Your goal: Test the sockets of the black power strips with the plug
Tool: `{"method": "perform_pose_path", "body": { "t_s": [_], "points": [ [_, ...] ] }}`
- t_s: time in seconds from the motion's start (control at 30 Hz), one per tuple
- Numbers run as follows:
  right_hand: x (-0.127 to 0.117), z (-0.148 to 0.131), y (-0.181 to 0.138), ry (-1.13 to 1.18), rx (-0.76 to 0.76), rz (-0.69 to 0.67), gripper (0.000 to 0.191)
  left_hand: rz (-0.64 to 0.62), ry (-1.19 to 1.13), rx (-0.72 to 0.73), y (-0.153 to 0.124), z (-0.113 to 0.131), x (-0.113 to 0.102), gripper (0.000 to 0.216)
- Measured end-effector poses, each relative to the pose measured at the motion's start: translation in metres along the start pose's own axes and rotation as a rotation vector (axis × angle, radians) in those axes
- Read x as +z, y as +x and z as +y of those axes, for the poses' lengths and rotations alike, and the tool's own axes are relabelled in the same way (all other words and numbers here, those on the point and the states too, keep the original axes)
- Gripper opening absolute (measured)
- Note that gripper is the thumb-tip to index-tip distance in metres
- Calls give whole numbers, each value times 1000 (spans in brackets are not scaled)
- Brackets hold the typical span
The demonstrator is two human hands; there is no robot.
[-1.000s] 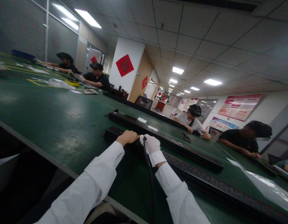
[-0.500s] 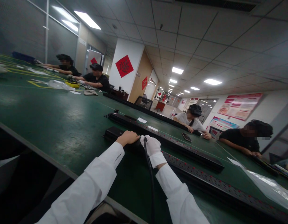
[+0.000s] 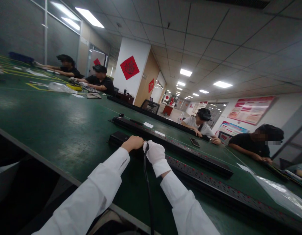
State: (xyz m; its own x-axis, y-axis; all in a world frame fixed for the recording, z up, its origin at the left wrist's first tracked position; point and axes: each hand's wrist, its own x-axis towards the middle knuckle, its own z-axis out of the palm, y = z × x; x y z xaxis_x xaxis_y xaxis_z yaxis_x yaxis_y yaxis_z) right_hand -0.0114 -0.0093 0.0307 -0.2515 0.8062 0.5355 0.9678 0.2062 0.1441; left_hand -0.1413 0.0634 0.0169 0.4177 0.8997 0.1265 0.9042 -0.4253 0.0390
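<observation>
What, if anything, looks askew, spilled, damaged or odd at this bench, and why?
One mismatch stands out: the right hand, holding a black cable, wears a white glove, while the left hand, on the near black socket strip, is bare. No spill or damage shows, though fine details are too small to judge.

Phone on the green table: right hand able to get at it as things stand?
Probably not directly: the right hand grips the black cable, and the farther red-dotted strip lies between hand and phone. It would likely need to let go and reach over.
</observation>
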Motion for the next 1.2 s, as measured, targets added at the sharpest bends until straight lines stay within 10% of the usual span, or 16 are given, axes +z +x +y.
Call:
{"method": "perform_pose_path", "body": {
  "t_s": [1.2],
  "points": [
    [8,4,-8,35,10,103,33,-8,-27,-19,3,-1,3,52]
  ]
}}
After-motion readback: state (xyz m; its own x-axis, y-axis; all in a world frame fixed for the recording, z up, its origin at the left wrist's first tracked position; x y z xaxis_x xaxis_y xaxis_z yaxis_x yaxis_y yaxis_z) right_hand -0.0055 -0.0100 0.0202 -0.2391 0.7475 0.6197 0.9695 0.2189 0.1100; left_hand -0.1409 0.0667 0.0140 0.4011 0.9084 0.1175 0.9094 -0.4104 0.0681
